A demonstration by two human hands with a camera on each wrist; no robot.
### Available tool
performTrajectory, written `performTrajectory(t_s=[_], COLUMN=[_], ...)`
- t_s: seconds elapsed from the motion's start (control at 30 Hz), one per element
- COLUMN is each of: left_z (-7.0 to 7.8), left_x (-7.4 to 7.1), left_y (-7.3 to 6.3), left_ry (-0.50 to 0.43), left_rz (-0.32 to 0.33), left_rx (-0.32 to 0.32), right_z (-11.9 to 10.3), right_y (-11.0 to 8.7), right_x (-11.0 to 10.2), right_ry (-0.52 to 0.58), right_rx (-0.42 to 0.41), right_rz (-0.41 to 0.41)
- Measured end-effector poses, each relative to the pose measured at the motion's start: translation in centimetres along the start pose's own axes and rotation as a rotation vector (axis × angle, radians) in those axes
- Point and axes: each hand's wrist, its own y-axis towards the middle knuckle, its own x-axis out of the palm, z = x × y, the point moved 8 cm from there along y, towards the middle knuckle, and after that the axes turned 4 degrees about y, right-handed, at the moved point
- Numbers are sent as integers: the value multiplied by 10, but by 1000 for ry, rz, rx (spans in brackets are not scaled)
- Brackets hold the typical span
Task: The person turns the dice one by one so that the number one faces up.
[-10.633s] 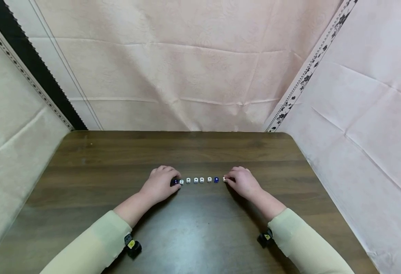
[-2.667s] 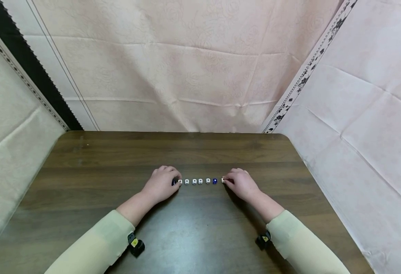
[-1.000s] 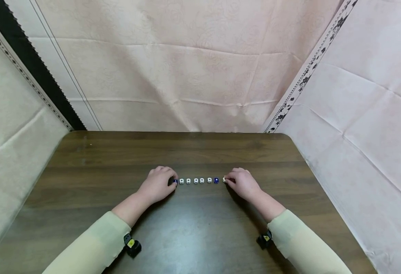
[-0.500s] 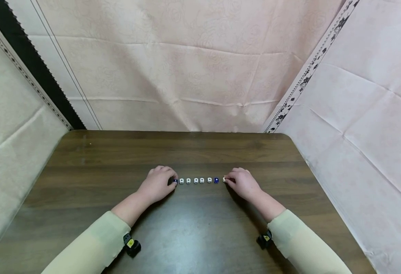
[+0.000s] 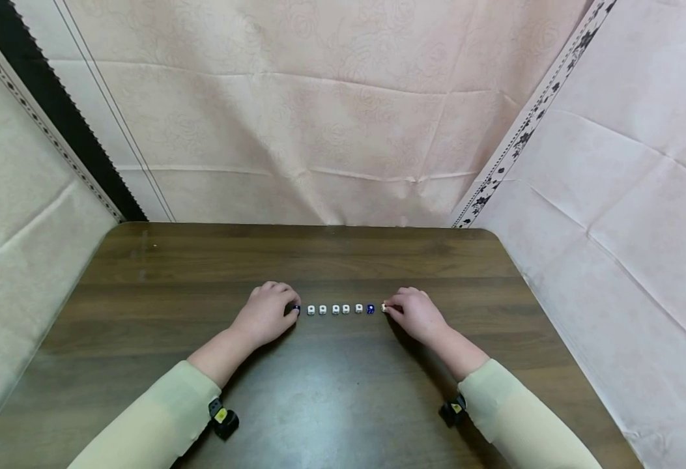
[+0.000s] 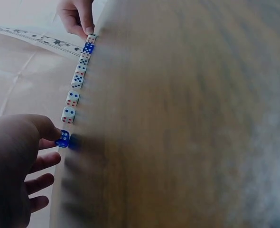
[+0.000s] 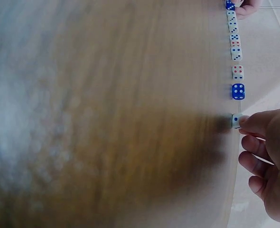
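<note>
Several dice stand in a row across the wooden table (image 5: 331, 391). At the row's left end my left hand (image 5: 265, 314) pinches a blue die (image 6: 63, 138) between thumb and forefinger, the other fingers spread. A small gap parts it from the nearest white die (image 5: 311, 310). More white dice (image 5: 335, 309) follow, then a second blue die (image 5: 370, 309). My right hand (image 5: 416, 314) pinches the white die at the right end (image 7: 236, 120), slightly apart from that blue die.
Pale cloth (image 5: 343, 117) hangs behind the table's back edge, with more cloth on both sides. A black wrist camera (image 5: 225, 422) sits at the left sleeve, another camera (image 5: 451, 412) at the right sleeve.
My left hand has moved left off the leftmost white die and then carried the blue die slightly left, widening the gap. The right hand stays at its white die.
</note>
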Motion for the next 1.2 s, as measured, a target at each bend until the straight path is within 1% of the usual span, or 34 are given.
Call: performTrajectory(t_s=[0.2,0.4,0.63,0.83,1.03,1.2], left_z=[0,-1,-3,-3,-1,-1], left_x=[0,0,2,1,-2,-2], left_y=[0,0,1,2,0,-1], left_ry=[5,-10,-18,-21,-41,-41], left_rz=[3,2,9,3,-4,-16], left_rx=[1,-5,-16,-21,-26,-19], right_z=[0,0,-3,-3,-3,-3], right_y=[0,0,0,0,0,0], right_x=[0,1,-1,-2,-2,-2], right_ry=[0,3,4,5,4,11], right_rx=[7,1,-32,-17,-14,-13], right_rz=[-2,-2,35,32,27,24])
